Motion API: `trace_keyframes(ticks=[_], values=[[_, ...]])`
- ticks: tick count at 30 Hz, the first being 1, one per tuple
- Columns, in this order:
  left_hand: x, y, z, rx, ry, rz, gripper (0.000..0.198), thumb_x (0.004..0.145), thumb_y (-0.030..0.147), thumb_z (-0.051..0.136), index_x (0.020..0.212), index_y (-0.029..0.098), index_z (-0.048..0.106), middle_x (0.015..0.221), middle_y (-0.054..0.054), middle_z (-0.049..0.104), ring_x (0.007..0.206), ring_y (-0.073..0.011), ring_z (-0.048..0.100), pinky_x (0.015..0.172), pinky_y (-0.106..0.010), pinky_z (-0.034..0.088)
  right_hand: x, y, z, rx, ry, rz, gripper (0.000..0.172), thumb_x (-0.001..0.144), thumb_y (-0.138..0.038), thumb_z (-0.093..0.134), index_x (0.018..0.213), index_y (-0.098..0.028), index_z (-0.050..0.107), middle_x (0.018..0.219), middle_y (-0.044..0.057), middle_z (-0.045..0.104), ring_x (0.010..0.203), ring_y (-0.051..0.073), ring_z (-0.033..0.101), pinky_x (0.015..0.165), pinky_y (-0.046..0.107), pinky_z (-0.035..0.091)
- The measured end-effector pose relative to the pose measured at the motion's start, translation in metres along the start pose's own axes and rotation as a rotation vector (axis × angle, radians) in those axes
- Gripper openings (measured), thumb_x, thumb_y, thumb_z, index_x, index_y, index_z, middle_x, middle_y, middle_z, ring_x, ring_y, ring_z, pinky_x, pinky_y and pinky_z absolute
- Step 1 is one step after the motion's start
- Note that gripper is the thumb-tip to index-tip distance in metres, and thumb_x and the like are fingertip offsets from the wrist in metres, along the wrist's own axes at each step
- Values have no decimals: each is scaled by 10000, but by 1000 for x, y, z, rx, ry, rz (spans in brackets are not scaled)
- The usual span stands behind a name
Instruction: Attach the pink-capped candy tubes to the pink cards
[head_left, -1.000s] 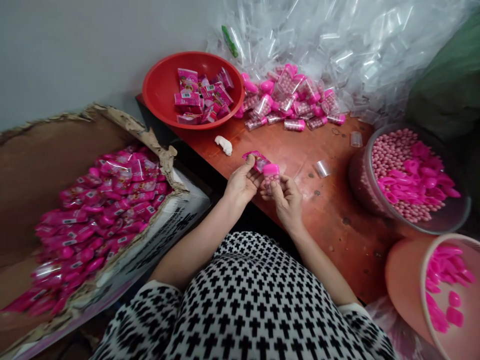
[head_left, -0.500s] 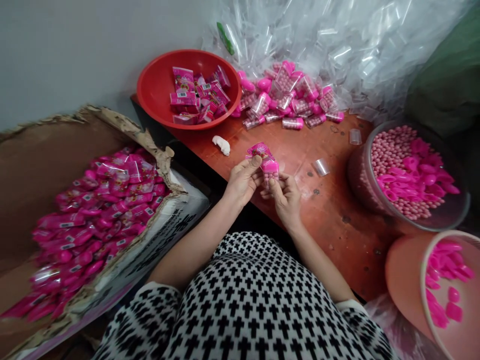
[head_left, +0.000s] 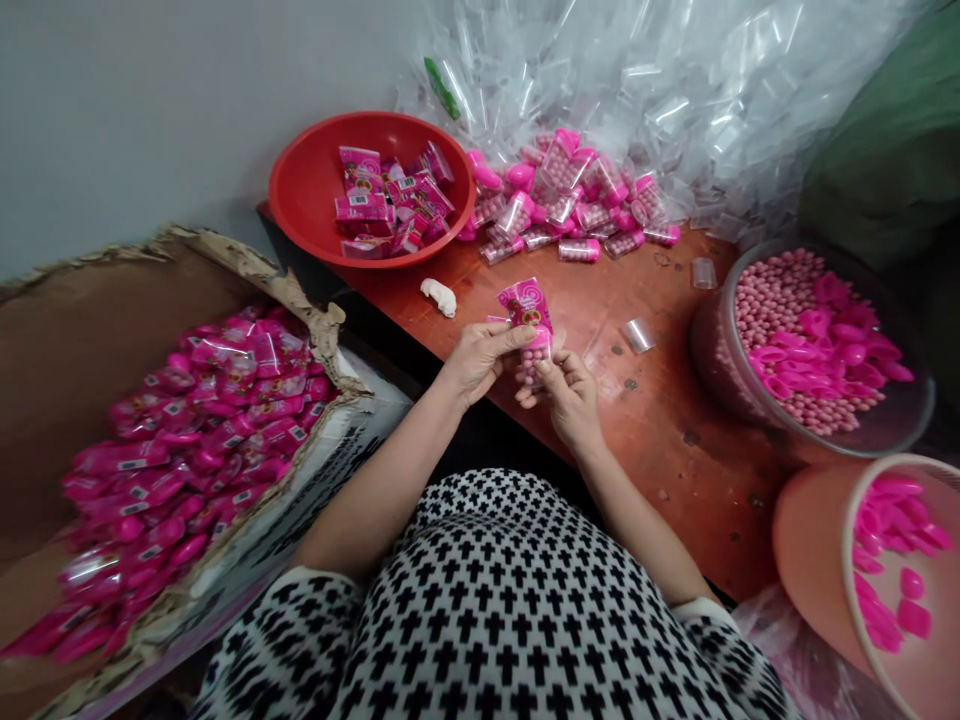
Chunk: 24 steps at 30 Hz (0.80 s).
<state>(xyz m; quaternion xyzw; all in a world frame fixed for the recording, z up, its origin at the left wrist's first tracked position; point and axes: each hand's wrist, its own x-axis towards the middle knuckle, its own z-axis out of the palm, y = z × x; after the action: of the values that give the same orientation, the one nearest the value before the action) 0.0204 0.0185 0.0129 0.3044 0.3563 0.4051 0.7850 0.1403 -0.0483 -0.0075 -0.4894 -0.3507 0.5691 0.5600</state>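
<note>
Over the table's near edge, my left hand (head_left: 478,362) is closed, its thumb pressing a printed pink wrapper (head_left: 523,300) against the pink cap of a small clear tube. Pink balls fill the tube (head_left: 533,360), and the wrapper stands up above its cap end. My right hand (head_left: 574,402) pinches the tube's lower part between thumb and fingers. The fingertips behind the tube are partly hidden. A lump of white material (head_left: 439,297) lies beyond my left hand, and an empty clear tube (head_left: 639,336) lies to the right of my right hand.
A red bowl (head_left: 300,215) holds printed wrappers. Filled tubes (head_left: 577,250) lie before a heap of clear tubes (head_left: 675,115). On the right are a tub (head_left: 712,360) of pink balls and caps and a peach bucket (head_left: 806,545). Wrapped tubes fill a torn carton (head_left: 367,415) on the left.
The wrapper now stands more upright above the tube, with its printed face showing. My left thumb has moved slightly right and down onto the cap area. The camera view has shifted slightly.
</note>
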Motion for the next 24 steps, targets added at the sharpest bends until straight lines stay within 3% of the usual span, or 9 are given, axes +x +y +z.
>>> trace_keyframes(ticks=[4,9,16,24], values=[[-2,-4,2,17,45,35,236,625,280,822,683,73,725,681,-82,694,606,-123,637,614,-232,509,-2,3,4,-112,139,-134,287,798,-405,689,983,-223,566,747,-48,696,541,91,656,541,228,599],[-4,-8,3,18,67,-2,266,605,306,834,630,80,695,550,-38,615,458,-94,547,467,-223,435,3,2,6,79,46,38,289,789,-444,681,880,-198,561,690,-35,689,478,88,634,434,190,544],[-5,-9,4,-74,122,5,330,584,355,846,659,80,681,631,-60,662,544,-117,600,536,-249,492,3,-2,5,33,100,8,340,725,-425,749,895,-217,541,677,-60,693,479,97,647,465,214,577],[-15,-24,7,-94,143,-3,332,551,333,867,592,97,637,552,-10,587,489,-82,526,431,-208,423,6,1,7,105,126,31,417,668,-459,787,820,-229,474,580,-75,684,398,105,621,416,204,556]])
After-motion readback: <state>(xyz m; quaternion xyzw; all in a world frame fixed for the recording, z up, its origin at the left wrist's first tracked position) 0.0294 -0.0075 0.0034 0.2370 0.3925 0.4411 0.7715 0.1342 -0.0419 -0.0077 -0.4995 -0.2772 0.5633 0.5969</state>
